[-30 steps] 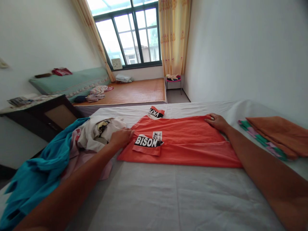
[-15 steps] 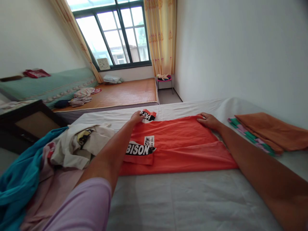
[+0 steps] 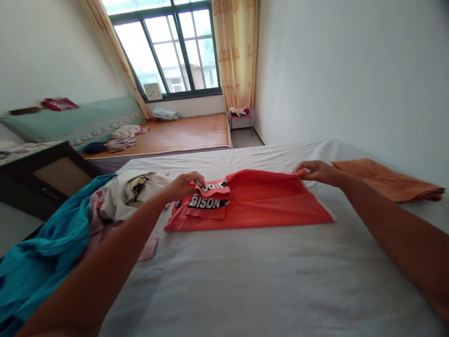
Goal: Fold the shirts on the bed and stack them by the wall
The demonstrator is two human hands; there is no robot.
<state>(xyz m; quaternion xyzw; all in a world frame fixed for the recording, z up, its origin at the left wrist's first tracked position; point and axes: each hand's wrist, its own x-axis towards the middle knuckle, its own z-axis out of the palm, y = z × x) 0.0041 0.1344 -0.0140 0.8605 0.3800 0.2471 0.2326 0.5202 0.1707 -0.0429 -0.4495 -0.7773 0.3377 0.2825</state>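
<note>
An orange-red T-shirt [image 3: 259, 201] with a black "BISON" print lies partly folded on the white bed sheet [image 3: 245, 281]. My left hand [image 3: 182, 185] pinches the shirt's far left part, a sleeve with black lettering, and holds it lifted over the "BISON" sleeve. My right hand [image 3: 315, 172] grips the far right corner of the shirt and holds it raised off the sheet. The far edge of the shirt between my hands is off the bed, folding toward me.
A heap of unfolded clothes, white [image 3: 133, 192], pink and teal [image 3: 38, 248], lies at the left. Folded orange cloth [image 3: 386, 180] rests at the right by the wall. A dark cabinet [image 3: 45, 175], a second bed and a window stand beyond.
My left hand went from the shirt's near left side to the far sleeve and pulled it back. Both hands have lifted the shirt's far edge and brought it toward me.
</note>
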